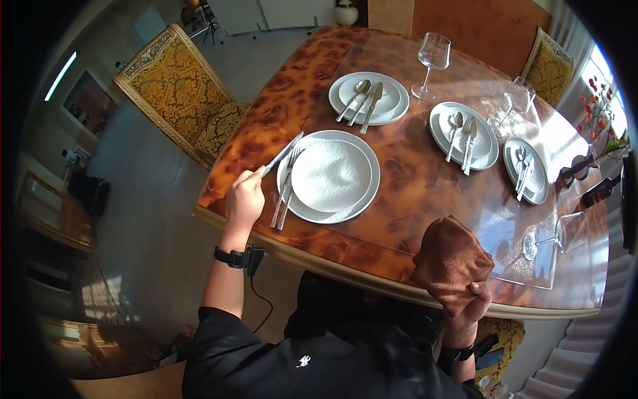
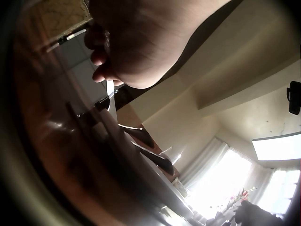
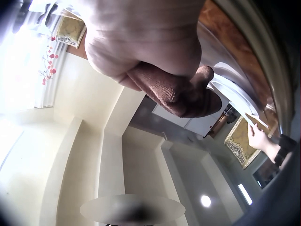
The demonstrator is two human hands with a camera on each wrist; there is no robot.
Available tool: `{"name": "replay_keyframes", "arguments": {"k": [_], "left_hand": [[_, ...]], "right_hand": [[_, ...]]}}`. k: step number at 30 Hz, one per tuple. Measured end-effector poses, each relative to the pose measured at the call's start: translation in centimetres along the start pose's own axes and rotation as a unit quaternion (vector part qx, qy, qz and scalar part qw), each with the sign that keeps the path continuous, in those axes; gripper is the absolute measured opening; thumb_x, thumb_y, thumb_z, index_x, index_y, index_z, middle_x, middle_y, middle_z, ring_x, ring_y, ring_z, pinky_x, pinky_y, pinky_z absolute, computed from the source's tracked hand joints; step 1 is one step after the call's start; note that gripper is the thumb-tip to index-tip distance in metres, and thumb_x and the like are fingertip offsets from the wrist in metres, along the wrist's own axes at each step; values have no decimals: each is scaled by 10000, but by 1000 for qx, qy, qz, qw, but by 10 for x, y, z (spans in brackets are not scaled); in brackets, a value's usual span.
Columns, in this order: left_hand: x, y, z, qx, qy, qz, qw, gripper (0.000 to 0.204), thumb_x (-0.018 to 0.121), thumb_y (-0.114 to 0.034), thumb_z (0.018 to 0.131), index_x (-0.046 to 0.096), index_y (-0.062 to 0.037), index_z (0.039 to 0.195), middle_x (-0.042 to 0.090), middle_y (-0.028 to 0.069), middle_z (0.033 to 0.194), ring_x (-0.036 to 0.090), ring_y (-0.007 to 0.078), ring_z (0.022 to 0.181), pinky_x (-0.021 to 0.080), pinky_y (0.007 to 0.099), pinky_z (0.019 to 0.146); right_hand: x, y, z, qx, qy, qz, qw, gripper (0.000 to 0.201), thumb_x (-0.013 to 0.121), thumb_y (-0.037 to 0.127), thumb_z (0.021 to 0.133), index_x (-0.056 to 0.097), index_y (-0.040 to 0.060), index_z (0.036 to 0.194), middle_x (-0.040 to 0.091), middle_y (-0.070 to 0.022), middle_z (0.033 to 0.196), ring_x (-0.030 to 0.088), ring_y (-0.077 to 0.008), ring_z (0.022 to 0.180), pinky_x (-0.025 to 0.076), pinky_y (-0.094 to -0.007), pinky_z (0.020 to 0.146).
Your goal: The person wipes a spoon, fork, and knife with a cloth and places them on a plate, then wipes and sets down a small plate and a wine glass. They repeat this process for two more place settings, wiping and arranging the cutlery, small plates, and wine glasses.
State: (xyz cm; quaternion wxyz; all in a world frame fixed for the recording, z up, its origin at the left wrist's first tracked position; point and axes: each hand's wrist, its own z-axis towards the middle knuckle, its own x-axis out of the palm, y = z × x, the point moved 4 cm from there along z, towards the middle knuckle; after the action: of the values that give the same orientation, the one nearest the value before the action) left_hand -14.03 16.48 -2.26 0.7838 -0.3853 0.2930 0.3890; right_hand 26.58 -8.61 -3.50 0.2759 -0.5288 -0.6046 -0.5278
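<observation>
Two hands busy at the table's near edge: the left hand [image 1: 244, 199] pinches the handle of a table knife [image 1: 282, 153], fingers curled round it, blade angled across the tabletop [image 1: 405, 179] just left of the stacked white plates [image 1: 329, 175], beside the forks [image 1: 284, 193]. Right hand [image 1: 473, 304] grips a brown cloth napkin [image 1: 452, 263], fingers closed into it, bunched over the table rim.

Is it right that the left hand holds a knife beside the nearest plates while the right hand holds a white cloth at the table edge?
Not quite: the cloth in the right hand is brown, as the head view shows. The left hand does hold the knife beside the nearest plates.
</observation>
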Motion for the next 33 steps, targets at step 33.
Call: {"name": "replay_keyframes", "arguments": {"k": [33], "left_hand": [[32,25,59,-50,183,-126,974,233,577,-37,898,685,2,1101,676,146,946,659,267,880,503,323,800]], "right_hand": [[6,1,38,15,2,-3,1000,659,559,63,708,416,-55,1341,531,-246,1290,534,-413,1185,440,-570,1023]]}}
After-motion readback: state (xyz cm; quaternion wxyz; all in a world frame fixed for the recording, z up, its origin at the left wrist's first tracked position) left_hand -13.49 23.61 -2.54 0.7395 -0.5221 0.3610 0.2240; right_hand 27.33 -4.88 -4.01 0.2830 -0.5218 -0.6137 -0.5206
